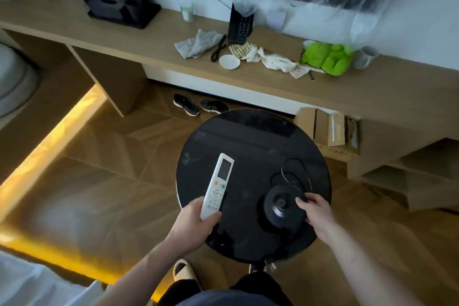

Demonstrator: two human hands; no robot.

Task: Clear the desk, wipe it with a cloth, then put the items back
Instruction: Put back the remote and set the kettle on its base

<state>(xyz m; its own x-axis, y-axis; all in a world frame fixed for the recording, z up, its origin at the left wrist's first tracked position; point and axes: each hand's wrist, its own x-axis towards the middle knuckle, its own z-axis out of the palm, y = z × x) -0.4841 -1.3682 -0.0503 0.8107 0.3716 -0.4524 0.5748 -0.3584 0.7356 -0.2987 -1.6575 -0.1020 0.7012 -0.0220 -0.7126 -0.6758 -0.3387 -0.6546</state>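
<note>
So the left hand (196, 216) is wrapped around a white remote (217, 186) over the round black surface (248, 136), while the right hand (314, 211) pinches the rim of a black kettle base (280, 208) sitting there, cord (295, 171) coiled behind it.

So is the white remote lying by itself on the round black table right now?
No. The left hand is gripping the lower end of the white remote over the round black table, not leaving it alone.
</note>
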